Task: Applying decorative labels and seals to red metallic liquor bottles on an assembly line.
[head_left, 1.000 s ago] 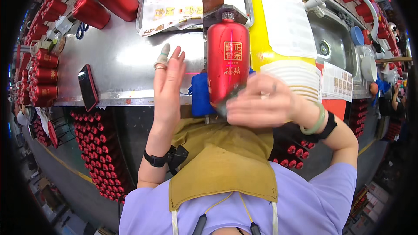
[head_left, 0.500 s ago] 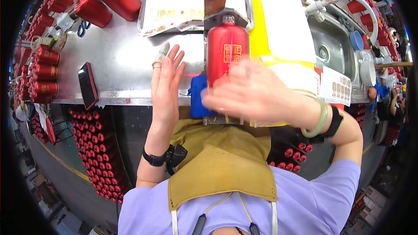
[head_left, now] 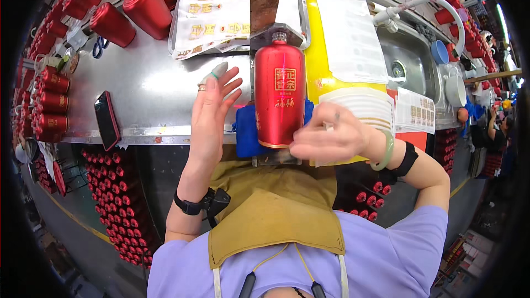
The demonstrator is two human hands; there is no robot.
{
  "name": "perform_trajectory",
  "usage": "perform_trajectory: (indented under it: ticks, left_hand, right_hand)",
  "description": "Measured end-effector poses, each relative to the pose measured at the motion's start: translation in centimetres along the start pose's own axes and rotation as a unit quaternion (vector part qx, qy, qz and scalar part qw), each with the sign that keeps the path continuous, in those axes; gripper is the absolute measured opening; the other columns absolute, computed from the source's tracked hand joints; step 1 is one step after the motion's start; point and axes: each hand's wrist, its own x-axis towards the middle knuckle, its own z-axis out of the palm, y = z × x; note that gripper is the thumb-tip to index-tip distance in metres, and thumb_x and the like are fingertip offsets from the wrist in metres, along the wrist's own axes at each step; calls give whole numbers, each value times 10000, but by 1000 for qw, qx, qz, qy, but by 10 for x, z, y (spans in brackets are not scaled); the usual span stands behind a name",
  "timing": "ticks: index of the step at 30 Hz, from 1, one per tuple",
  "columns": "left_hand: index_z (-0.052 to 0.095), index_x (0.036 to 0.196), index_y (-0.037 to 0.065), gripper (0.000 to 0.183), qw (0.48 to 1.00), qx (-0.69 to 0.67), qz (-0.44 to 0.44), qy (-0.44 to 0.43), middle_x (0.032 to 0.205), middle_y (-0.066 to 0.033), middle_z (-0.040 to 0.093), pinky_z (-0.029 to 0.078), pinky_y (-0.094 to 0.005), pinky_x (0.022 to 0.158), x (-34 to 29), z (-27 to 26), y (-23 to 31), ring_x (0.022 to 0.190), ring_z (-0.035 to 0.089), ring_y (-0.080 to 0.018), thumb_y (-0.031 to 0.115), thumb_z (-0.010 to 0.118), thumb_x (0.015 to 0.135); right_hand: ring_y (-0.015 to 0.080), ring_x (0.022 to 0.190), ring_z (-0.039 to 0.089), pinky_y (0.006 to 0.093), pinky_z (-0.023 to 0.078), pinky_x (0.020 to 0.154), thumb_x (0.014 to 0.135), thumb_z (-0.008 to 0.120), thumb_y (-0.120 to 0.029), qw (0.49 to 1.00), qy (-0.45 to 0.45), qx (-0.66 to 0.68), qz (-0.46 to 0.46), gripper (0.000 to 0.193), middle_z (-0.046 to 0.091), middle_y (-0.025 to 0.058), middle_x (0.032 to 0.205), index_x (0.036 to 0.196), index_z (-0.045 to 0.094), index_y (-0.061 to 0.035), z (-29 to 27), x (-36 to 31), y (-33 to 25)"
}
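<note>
A red bottle (head_left: 280, 88) with gold print lies in front of me, its neck pointing away and its base near me. Beneath its lower part is a blue cloth pad (head_left: 247, 132). My left hand (head_left: 208, 102) is raised to the left of the bottle, fingers apart and nothing in it; a pale cover sits on one fingertip. Close to the bottle's lower right side is my right hand (head_left: 334, 135), fingers loosely bent and pointing left, slightly blurred. A small white spot shows between its fingers, too unclear to name.
A tray of gold-printed label sheets (head_left: 212, 8) lies at the back left, near standing red bottles (head_left: 146, 8). A phone (head_left: 106, 120) rests at the left edge. To the right are white sheets (head_left: 353, 38) on yellow, then a sink (head_left: 406, 52) with a faucet (head_left: 389, 14).
My right hand has moved off the bottle's face toward its lower right side, uncovering the gold print. My left hand stays raised and open. The whole view has shifted slightly.
</note>
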Motion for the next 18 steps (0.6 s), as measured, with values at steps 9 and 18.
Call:
perform_trajectory:
  ticks: [9,18]
  left_hand:
    - [396,1551,-44,684,997,21,-41,-55,1501,-207,523,424,-418,1154,-3,12,8,1367,530,-272,491,394,1125]
    - [550,1362,-63,533,989,74,-81,-103,1256,-144,679,517,-319,993,18,42,9,1119,658,-167,306,701,1008]
  right_hand:
    - [203,705,572,327,460,667,905,736,-100,931,255,-230,122,179,650,43,808,1068,668,-69,-64,62,95]
    - [148,652,517,299,437,620,908,796,-263,879,195,75,428,326,561,56,706,988,605,-11,-45,62,20]
